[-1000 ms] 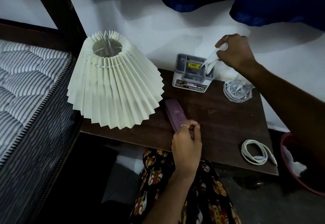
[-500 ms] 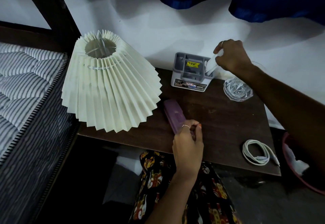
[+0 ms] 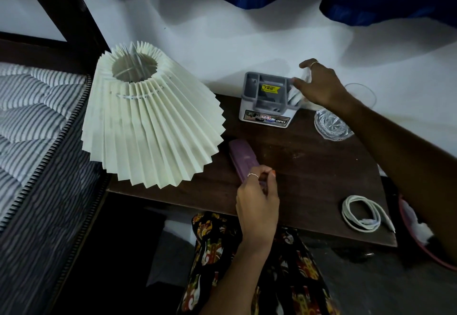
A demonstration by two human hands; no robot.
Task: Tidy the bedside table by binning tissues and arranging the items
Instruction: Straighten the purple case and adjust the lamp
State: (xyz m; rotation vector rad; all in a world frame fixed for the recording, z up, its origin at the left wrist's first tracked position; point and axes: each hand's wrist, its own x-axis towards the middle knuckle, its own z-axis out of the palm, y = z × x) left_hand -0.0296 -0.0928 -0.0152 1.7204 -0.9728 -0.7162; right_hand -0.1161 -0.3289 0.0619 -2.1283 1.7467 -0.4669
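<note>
A grey and white organiser box [image 3: 268,100] stands at the back of the dark wooden bedside table [image 3: 309,171]. My right hand [image 3: 321,84] is at the box's right compartment, its fingers round a white folded item [image 3: 298,92] that stands in that slot. A flat purple case [image 3: 241,157] lies on the table in front of the lamp. My left hand [image 3: 257,200] pinches its near end with curled fingers.
A pleated cream lampshade [image 3: 150,126] fills the table's left side. A clear glass [image 3: 332,122] stands under my right forearm. A coiled white cable [image 3: 363,212] lies at the front right corner. A red bin [image 3: 425,240] with tissue sits right of the table. A striped mattress [image 3: 32,121] lies left.
My right hand has come down from above the organiser with the white item, which now stands in the right compartment. My left hand has stayed on the purple case.
</note>
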